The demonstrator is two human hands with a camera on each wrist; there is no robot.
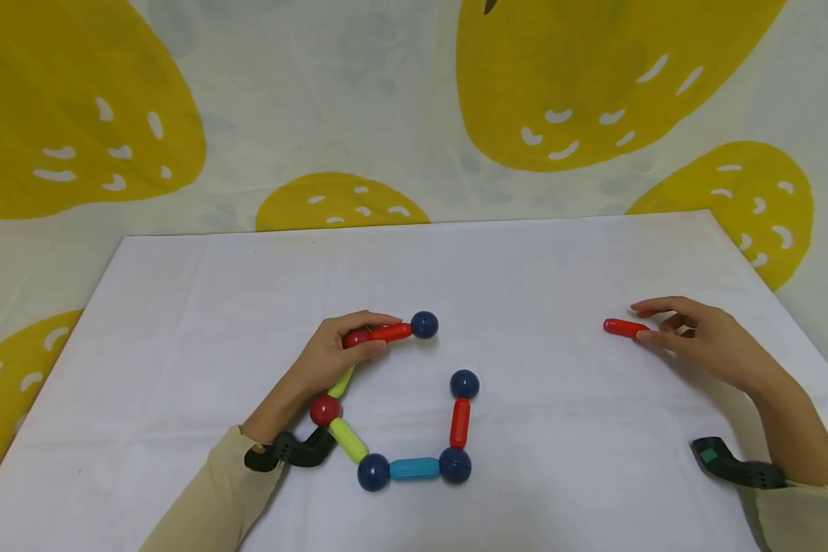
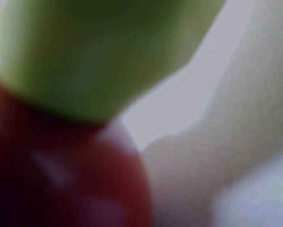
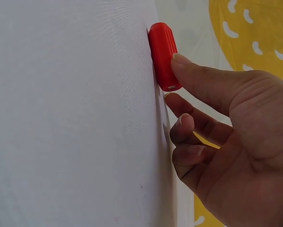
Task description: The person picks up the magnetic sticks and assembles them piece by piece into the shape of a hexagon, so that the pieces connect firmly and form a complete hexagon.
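My left hand grips the upper end of a chain of magnetic sticks and balls, its thumb and fingers around a red magnetic stick and a partly hidden red ball. A dark blue ball caps that stick. In the left wrist view, a lime-green stick meets another red ball, both blurred. At the right, my right hand has its thumb against a loose red magnetic stick; the index finger is apart from it, the other fingers loosely bent.
From the red ball, the chain runs through a lime-green stick, a blue ball, a light blue stick and another blue ball. A red stick rises to a blue ball. White cloth covers the table.
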